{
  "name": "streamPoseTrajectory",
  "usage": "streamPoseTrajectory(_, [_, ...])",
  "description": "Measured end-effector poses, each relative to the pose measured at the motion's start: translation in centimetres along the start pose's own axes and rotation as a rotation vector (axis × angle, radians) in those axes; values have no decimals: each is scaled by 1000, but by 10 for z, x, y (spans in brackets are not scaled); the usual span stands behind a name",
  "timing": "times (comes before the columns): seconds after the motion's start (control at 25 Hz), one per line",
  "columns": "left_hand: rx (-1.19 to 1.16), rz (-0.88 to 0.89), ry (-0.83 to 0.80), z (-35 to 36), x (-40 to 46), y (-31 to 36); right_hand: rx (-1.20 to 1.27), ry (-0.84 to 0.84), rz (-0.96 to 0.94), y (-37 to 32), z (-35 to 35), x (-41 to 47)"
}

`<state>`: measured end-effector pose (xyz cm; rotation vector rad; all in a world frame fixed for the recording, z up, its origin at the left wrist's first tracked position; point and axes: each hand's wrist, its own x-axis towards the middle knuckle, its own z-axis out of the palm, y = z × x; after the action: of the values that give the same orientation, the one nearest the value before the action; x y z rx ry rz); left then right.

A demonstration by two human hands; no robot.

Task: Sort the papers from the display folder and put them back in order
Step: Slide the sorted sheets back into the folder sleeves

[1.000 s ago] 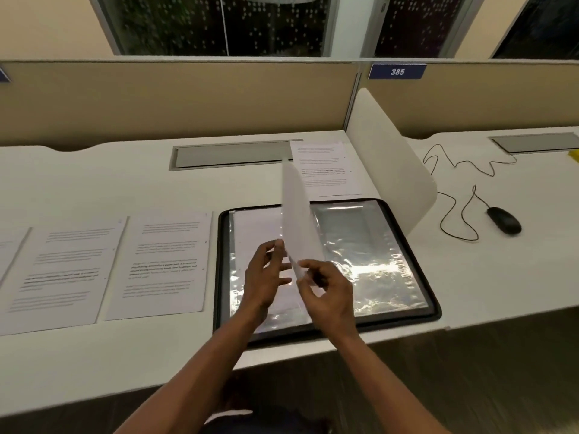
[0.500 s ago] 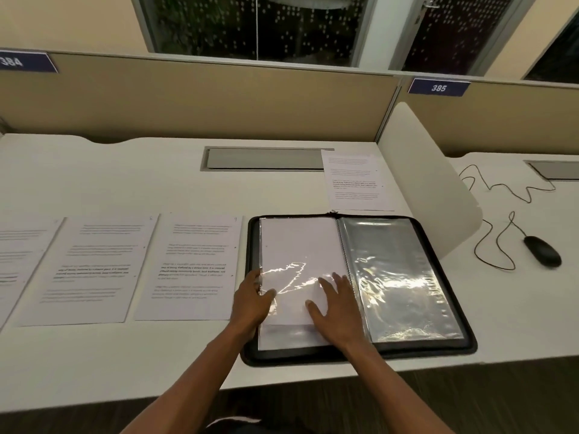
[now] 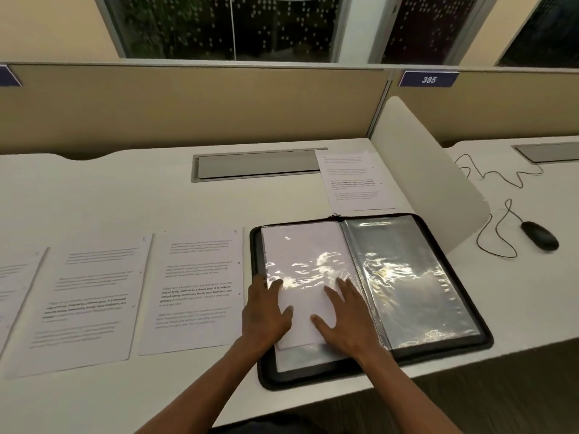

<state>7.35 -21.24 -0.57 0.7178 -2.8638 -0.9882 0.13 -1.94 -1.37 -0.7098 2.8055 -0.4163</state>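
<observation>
A black zip display folder point(image 3: 479, 338) lies open on the white desk, its clear sleeves shining. The left page holds a white sheet point(image 3: 302, 245) inside its sleeve. My left hand point(image 3: 264, 308) rests flat on the lower left of that page, fingers straight. My right hand point(image 3: 346, 317) presses flat on the page's lower right, fingers spread, near the spiral spine. The right sleeve point(image 3: 407, 277) looks empty. Printed papers lie in a row left of the folder point(image 3: 197, 289) point(image 3: 84, 305) point(image 3: 12, 277). One more printed paper point(image 3: 354, 180) lies behind the folder.
A white curved divider point(image 3: 426, 177) stands right of the folder. Beyond it lie a black mouse point(image 3: 539, 234) and its looping cable point(image 3: 498, 220). A grey cable hatch point(image 3: 257, 166) is set in the desk behind. A beige partition runs along the back.
A second ago both hands held a page upright at the spine. It now lies flat on the left side, and both hands press on it.
</observation>
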Motion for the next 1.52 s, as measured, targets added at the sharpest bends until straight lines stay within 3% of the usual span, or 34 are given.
streamPoseTrajectory(0.24, [40, 99, -81, 9, 21, -4, 82, -5, 33, -2, -9, 9])
streamPoseTrajectory(0.56, [-88, 200, 55, 14, 91, 43, 434, 319, 174, 51, -83, 98])
streamPoseTrajectory(0.72, [-140, 162, 67, 21, 146, 85, 467, 281, 333, 103, -123, 171])
streamPoseTrajectory(0.92, [-70, 187, 49, 41, 220, 140, 370, 129, 384, 150, -148, 252])
streamPoseTrajectory(1.08, [41, 67, -121, 64, 266, 168, 238, 33, 418, 170, -140, 286])
streamPoseTrajectory(1.2, [142, -61, -94, 80, 283, 180, 226, 70, 399, 176, -129, 296])
streamPoseTrajectory(1.4, [101, -177, -8, 92, 289, 189, 668, 199, 520, 187, -121, 311])
streamPoseTrajectory(1.52, [-21, -229, 18, 91, 287, 191, 827, 274, 500, 191, -123, 315])
